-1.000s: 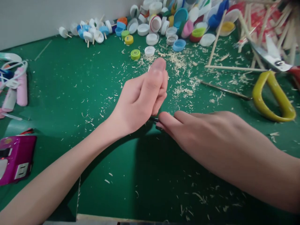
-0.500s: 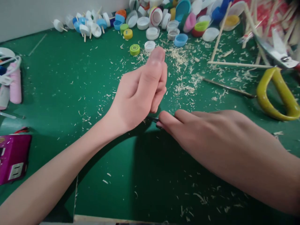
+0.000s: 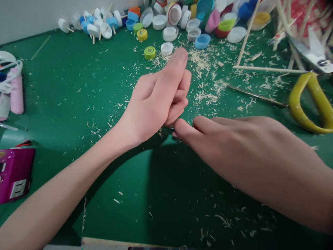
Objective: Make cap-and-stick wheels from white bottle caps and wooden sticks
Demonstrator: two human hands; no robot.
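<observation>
My left hand (image 3: 161, 93) is closed in a fist near the middle of the table, thumb laid along the top; whatever lies inside it is hidden. Just below its curled fingers, my right hand (image 3: 234, 149) pinches a thin dark tool (image 3: 168, 128), of which only a short stretch shows. Its kind cannot be made out. The two hands almost meet at the fingertips. Beyond my left thumb sit a white bottle cap (image 3: 167, 48) and a green bottle cap (image 3: 150, 52), with pale wood shavings (image 3: 201, 64) scattered around them.
Many loose bottle caps (image 3: 170, 33) line the back, with caps on sticks (image 3: 93, 26) to their left. Scissors with yellow handles (image 3: 295, 100), a thin metal rod (image 3: 256, 94) and wooden sticks (image 3: 270, 69) lie right. A magenta box (image 3: 17, 173) stands left.
My right hand has shifted slightly up and left, closer to my left fist, and less of the dark tool shows. My left thumb and fingers have moved a little to the right.
</observation>
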